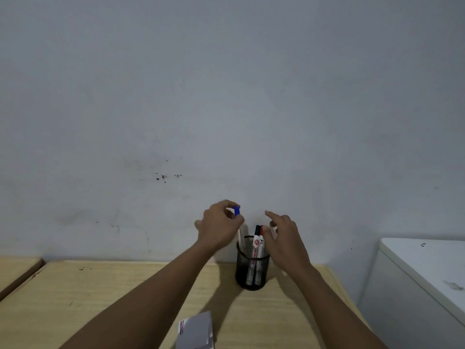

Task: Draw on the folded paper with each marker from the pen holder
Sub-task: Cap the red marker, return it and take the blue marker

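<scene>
A person's left hand (221, 226) pinches the blue-capped marker (239, 224) upright, its lower end inside the mesh pen holder (252, 267) at the worktop's (100, 293) far edge; the right hand (284, 238) hovers beside, fingers released. The folded paper (196, 331) lies nearer.

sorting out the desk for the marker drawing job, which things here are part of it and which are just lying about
Part of the job:
blue-capped marker, pinched by the left hand
black mesh pen holder
black-capped marker and red-capped marker in the holder
folded paper
right hand, open beside the holder

Just there:
white cabinet
second wooden table at left
</scene>
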### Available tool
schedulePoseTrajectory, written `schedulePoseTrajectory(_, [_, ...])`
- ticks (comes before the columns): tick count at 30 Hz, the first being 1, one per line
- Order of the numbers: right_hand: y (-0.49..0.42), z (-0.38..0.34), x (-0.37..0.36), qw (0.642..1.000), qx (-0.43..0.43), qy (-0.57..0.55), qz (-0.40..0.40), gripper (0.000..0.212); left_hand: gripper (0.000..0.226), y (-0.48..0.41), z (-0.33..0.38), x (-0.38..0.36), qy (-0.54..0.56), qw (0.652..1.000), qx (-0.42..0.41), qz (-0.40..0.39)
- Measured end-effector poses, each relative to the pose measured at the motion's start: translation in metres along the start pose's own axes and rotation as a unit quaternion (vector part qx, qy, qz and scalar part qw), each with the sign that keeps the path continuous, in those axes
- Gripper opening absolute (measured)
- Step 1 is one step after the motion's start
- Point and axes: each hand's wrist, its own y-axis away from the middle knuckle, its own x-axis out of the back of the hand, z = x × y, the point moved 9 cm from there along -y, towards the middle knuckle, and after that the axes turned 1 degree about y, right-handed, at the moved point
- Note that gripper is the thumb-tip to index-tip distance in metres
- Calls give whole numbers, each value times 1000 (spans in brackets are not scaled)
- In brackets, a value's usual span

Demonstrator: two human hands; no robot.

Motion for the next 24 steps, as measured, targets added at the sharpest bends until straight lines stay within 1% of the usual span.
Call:
schedulePoseTrajectory(2, [0,-10,11,996,-29,-84,21,40,7,3,6,30,54,998,5,35])
schedulePoseTrajectory(4, [3,-20,17,983,-74,-165,14,49,6,12,11,57,119,991,16,61])
schedulePoseTrajectory(5, [7,-24,17,972,-103,-211,5,55,6,18,12,69,165,983,32,71])
schedulePoseTrajectory(6, [12,-27,15,951,-138,-276,-10,61,6,26,12,79,221,971,54,79])
schedulePoseTrajectory(7, [19,-32,10,917,-173,-358,-29,64,5,34,11,88,279,954,76,84])
schedulePoseTrajectory(8, [27,-40,4,873,-200,-441,-49,64,4,42,11,95,327,936,96,87])
schedulePoseTrajectory(10, [43,-62,-6,789,-223,-567,-78,51,7,60,10,105,374,915,125,81])
schedulePoseTrajectory(11, [50,-73,-10,760,-225,-603,-90,43,10,70,10,108,384,911,134,74])
schedulePoseTrajectory(12, [57,-85,-15,741,-222,-626,-104,36,13,79,10,110,389,908,139,65])
schedulePoseTrajectory(13, [64,-96,-20,728,-218,-639,-117,33,15,89,9,111,393,907,144,54])
schedulePoseTrajectory(15, [77,-115,-28,720,-214,-647,-131,30,18,107,6,111,393,906,156,36])
schedulePoseTrajectory(18, [91,-129,-32,730,-227,-634,-117,20,20,130,-3,113,386,906,174,15])
schedulePoseTrajectory(20, [98,-135,-32,732,-225,-635,-107,13,21,141,-9,116,390,902,183,15])
schedulePoseTrajectory(22, [105,-142,-32,716,-217,-655,-107,9,22,149,-15,119,403,893,199,19])
schedulePoseTrajectory(24, [112,-148,-31,698,-211,-676,-107,6,21,156,-18,116,430,875,223,16])
